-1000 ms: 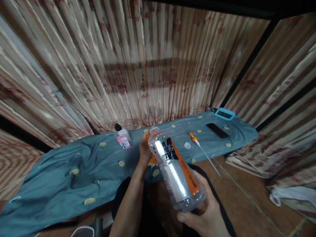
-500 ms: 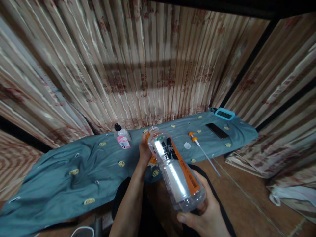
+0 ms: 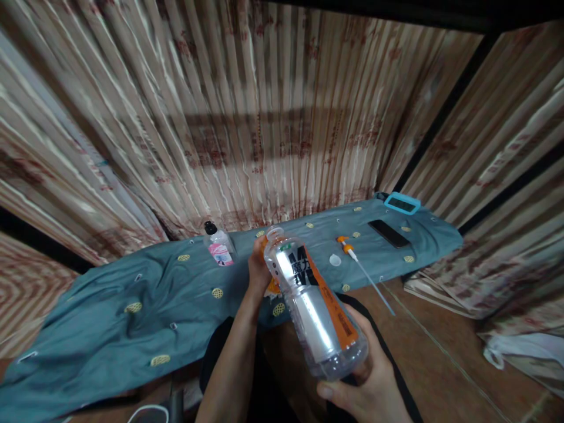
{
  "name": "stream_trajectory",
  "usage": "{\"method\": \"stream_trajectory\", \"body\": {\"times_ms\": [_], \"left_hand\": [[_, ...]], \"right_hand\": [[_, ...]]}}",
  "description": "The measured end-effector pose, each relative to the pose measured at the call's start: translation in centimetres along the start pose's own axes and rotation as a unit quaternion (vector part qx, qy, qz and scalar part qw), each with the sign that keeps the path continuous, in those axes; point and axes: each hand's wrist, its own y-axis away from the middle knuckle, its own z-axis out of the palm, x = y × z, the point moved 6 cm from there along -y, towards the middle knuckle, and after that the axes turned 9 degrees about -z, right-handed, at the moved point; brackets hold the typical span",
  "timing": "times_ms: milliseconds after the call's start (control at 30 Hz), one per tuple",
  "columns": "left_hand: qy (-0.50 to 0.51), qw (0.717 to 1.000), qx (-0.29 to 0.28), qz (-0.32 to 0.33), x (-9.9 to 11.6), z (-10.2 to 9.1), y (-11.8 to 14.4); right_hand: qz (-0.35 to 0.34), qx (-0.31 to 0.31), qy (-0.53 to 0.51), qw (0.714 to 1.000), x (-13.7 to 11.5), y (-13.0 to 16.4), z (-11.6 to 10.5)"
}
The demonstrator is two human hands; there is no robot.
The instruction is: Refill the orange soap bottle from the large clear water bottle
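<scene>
My right hand (image 3: pixel 365 370) is wrapped round the base of a clear plastic drink bottle (image 3: pixel 308 299) with a silver and orange label. The bottle is tilted, its uncapped neck pointing up and left, away from me. Behind that neck, my left hand (image 3: pixel 259 261) is closed round an orange container (image 3: pixel 274 286), mostly hidden by the bottle and my fingers. I cannot see whether the neck touches the container's mouth. To the right, an orange pump head (image 3: pixel 348 247) with a long clear tube lies on the cloth, near a small clear round disc (image 3: pixel 335 259).
A clear bottle (image 3: pixel 219 247) with a black pump top and pink label stands at left. A dark phone (image 3: pixel 388 233) and a blue-framed digital clock (image 3: pixel 402 203) lie farther right on the blue-green patterned cloth (image 3: pixel 110 329). Pleated curtains (image 3: pixel 264 117) hang behind.
</scene>
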Motion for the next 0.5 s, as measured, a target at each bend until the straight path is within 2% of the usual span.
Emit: {"method": "stream_trajectory", "body": {"times_ms": [500], "left_hand": [[0.004,1.0,0.008,-0.013,0.04,-0.12,0.02]], "right_hand": [[0.017,-0.003,0.032,0.999,0.01,0.22,-0.01]]}}
